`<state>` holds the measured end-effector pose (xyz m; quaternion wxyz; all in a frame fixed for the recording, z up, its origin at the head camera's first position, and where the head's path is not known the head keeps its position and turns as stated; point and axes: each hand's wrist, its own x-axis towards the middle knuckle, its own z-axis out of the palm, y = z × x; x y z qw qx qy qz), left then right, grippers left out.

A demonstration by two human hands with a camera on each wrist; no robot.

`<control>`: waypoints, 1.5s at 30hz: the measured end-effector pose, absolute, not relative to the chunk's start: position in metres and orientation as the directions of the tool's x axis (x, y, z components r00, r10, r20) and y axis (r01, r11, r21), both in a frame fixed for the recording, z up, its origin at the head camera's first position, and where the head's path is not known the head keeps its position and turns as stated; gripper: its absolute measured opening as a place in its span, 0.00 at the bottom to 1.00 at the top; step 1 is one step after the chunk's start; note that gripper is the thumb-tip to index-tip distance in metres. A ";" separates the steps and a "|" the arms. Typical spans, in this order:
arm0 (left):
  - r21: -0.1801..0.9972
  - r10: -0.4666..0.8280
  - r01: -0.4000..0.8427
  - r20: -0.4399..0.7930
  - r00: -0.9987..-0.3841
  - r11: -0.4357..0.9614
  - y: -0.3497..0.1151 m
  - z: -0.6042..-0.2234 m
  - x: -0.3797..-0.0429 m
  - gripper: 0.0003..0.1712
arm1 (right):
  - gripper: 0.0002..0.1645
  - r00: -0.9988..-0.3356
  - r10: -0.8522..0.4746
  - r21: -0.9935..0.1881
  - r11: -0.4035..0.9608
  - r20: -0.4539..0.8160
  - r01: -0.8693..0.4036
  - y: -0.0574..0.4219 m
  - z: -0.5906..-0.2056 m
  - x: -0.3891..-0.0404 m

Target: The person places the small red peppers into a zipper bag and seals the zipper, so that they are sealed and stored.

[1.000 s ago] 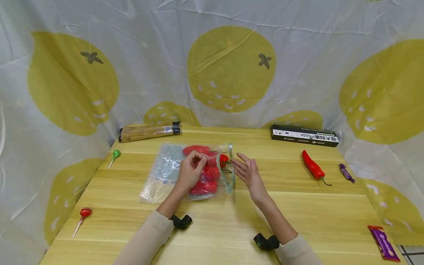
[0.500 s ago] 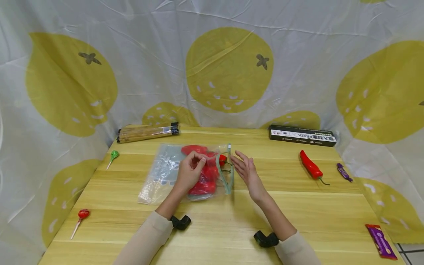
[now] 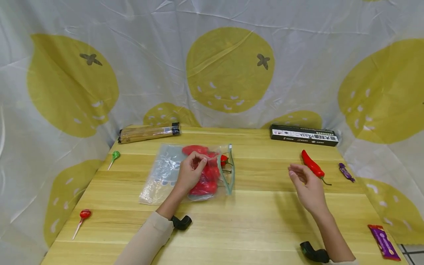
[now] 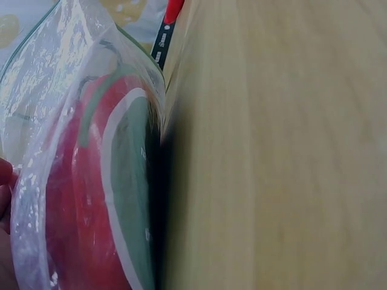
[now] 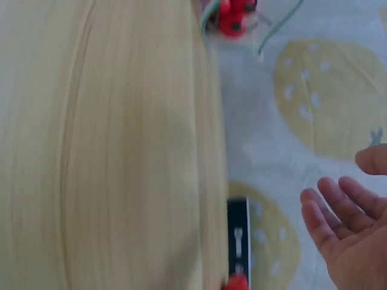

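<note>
A clear zip bag [image 3: 150,193] with a green-edged mouth lies left of the table's middle, its mouth towards the right. Several red peppers [image 3: 203,186] fill it, stems near the mouth. My left hand [image 3: 189,173] pinches the bag's upper film near the mouth; the left wrist view shows its fingertips [image 4: 6,175] at the plastic [image 4: 30,133]. Over to the right, my right hand [image 3: 309,189] is raised above the table, fingers relaxed and nothing in them. Just beyond it lies a single red chili pepper [image 3: 311,163]. The right wrist view shows that palm [image 5: 363,254] bare.
A black pasta box [image 3: 304,135] stands at the back right, a bundle of thin sticks [image 3: 149,133] at the back left. Green [image 3: 115,155] and red [image 3: 85,214] lollipops lie left. A purple candy [image 3: 346,172] and a purple snack bar [image 3: 384,243] lie along the right edge.
My right hand has left the bag's mouth and moved right, close to the lone chili pepper. The left hand keeps its pinch on the bag, which stays where it was.
</note>
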<state>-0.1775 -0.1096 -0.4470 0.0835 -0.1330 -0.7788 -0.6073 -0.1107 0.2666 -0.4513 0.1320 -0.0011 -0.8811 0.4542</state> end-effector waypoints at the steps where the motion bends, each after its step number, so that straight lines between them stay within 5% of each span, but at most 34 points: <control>1: 0.922 0.105 0.316 0.299 -0.948 0.226 -0.110 -0.447 -0.178 0.05 | 0.22 -0.959 0.154 -0.778 0.621 0.238 -0.094 0.276 -0.451 -0.109; 12: 0.917 0.113 0.317 0.298 -0.948 0.241 -0.111 -0.448 -0.177 0.05 | 0.29 -0.940 0.324 -0.693 0.702 0.106 0.164 0.349 -0.462 -0.099; 29: 0.915 0.118 0.335 0.316 -0.941 0.227 -0.110 -0.447 -0.178 0.06 | 0.24 -0.903 0.429 -0.595 0.720 -0.021 0.356 0.368 -0.481 -0.101; 45: 0.922 0.122 0.316 0.295 -0.948 0.224 -0.109 -0.448 -0.178 0.05 | 0.22 -0.985 0.143 -0.730 0.683 0.094 0.030 0.309 -0.458 -0.109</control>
